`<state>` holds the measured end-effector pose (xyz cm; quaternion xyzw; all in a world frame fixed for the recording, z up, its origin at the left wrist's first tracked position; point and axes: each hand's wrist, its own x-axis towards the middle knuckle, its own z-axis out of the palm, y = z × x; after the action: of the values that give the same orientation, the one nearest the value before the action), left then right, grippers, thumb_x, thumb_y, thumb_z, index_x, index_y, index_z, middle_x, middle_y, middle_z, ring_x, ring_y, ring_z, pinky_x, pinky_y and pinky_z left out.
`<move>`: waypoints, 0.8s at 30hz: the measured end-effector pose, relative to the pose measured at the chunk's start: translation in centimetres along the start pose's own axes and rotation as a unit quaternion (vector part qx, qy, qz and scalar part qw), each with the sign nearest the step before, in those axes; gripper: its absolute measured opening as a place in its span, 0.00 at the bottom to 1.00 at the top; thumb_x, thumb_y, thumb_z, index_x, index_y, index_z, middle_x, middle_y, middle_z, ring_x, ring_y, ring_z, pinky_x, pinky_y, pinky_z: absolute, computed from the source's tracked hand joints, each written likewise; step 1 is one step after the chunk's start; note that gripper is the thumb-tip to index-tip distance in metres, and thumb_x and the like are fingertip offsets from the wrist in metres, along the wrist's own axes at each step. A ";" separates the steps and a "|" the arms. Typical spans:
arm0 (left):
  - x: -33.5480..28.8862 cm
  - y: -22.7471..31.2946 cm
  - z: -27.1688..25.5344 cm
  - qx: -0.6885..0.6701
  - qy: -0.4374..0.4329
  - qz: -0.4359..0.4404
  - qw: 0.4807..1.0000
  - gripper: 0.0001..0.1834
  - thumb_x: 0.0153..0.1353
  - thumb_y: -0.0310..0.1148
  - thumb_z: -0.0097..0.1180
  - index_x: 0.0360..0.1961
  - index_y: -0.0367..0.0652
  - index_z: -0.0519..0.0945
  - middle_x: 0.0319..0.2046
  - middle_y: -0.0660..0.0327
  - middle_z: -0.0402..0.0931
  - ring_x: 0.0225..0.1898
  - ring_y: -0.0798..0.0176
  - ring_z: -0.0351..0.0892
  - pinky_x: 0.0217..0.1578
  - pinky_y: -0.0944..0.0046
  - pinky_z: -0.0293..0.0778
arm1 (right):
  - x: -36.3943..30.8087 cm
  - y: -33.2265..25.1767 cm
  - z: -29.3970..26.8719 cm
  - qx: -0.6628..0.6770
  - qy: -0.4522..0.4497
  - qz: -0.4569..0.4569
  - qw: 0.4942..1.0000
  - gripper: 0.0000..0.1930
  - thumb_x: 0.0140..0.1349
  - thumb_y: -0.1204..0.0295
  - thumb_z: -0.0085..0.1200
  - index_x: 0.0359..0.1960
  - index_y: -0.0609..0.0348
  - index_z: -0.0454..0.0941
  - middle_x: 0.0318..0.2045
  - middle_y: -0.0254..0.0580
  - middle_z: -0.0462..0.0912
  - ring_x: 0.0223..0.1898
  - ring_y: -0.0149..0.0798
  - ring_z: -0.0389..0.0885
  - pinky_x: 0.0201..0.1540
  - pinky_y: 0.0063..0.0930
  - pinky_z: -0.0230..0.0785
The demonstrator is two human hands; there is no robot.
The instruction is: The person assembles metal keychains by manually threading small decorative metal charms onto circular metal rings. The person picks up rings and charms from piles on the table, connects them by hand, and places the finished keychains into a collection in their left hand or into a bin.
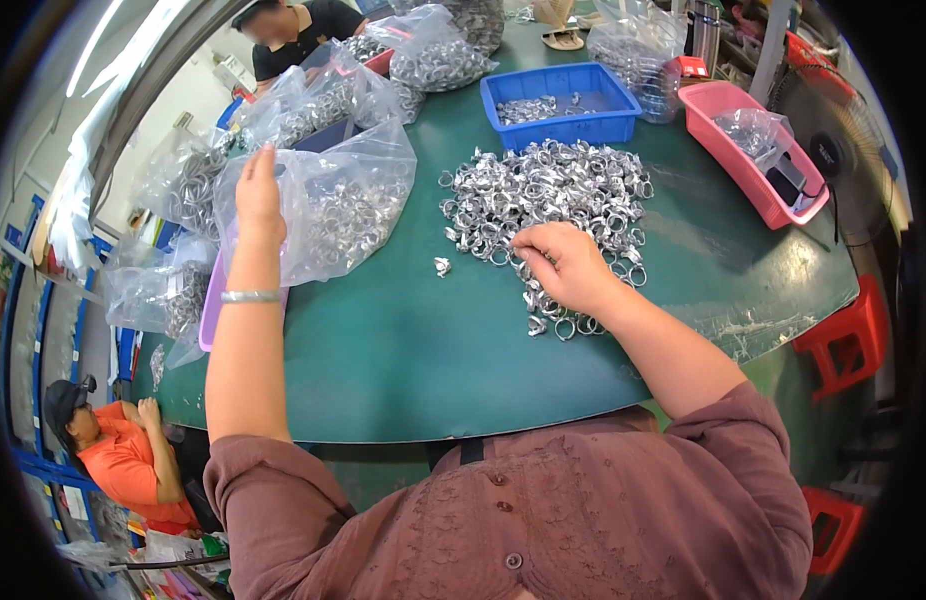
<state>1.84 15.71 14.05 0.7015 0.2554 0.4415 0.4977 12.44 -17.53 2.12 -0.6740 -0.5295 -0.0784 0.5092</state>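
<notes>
the left hand [258, 195] is raised at the far left of the green counter [403, 350], its fingers pinched on the upper edge of a clear plastic bag [333, 205] full of small metal rings. held by the rim like that, the bag's mouth looks kept up and open so the load inside does not spill; the bag rests partly on a lilac tray [213, 300] at the counter's edge. a thin bangle [251, 296] sits on that wrist.

the right hand [568, 268] lies palm down on the near edge of a loose heap of silver rings [548, 190] spread over the middle of the counter. its fingers are curled down into the rings, touching them; whether they actually grip any i cannot tell, since the knuckles hide the tips. a few rings lie just under and beside the hand, and one stray piece [442, 266] lies apart, between the heap and the bag.

beyond the heap stands a blue bin [563, 105] with more rings in it, and to the right a pink tray [753, 160] holding a small bag. further bags of rings crowd the far left, where another person sits.
</notes>
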 end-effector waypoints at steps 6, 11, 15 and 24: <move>-9.5 -3.3 5.1 0.269 -0.296 0.133 0.907 0.29 0.48 0.37 0.60 0.52 0.41 0.68 0.43 0.50 0.68 0.39 0.57 0.71 0.41 0.62 0.69 | -0.8 0.3 -0.4 -0.191 -0.111 -0.002 0.975 0.13 0.47 0.75 0.53 0.37 0.58 0.73 0.39 0.41 0.72 0.44 0.44 0.67 0.48 0.38 0.57; -14.1 -5.8 7.5 0.332 -0.396 0.143 0.844 0.40 0.46 0.39 0.62 0.60 0.42 0.58 0.54 0.48 0.56 0.38 0.59 0.69 0.40 0.65 0.70 | -0.8 -1.3 -0.1 -0.218 -0.167 -0.014 0.962 0.15 0.46 0.74 0.55 0.39 0.57 0.74 0.43 0.44 0.69 0.46 0.46 0.65 0.50 0.38 0.57; -15.4 -4.8 10.0 0.315 -0.413 0.061 0.853 0.35 0.43 0.36 0.63 0.54 0.44 0.63 0.49 0.48 0.58 0.48 0.50 0.68 0.47 0.59 0.67 | -1.5 -0.8 0.1 -0.197 -0.164 -0.024 0.966 0.15 0.46 0.74 0.55 0.39 0.58 0.74 0.43 0.45 0.69 0.46 0.47 0.65 0.49 0.37 0.58; -17.8 -4.5 8.2 0.244 -0.423 0.053 0.871 0.24 0.43 0.25 0.61 0.44 0.45 0.69 0.39 0.57 0.64 0.27 0.69 0.69 0.31 0.70 0.70 | -1.9 -0.7 1.1 0.023 -0.199 -0.025 0.979 0.12 0.48 0.78 0.52 0.36 0.60 0.74 0.41 0.44 0.72 0.45 0.47 0.68 0.49 0.35 0.62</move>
<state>0.83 -0.68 2.42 0.9327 0.0823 0.0517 0.3472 10.65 -17.92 0.80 -0.6508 -0.6384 0.0569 0.4070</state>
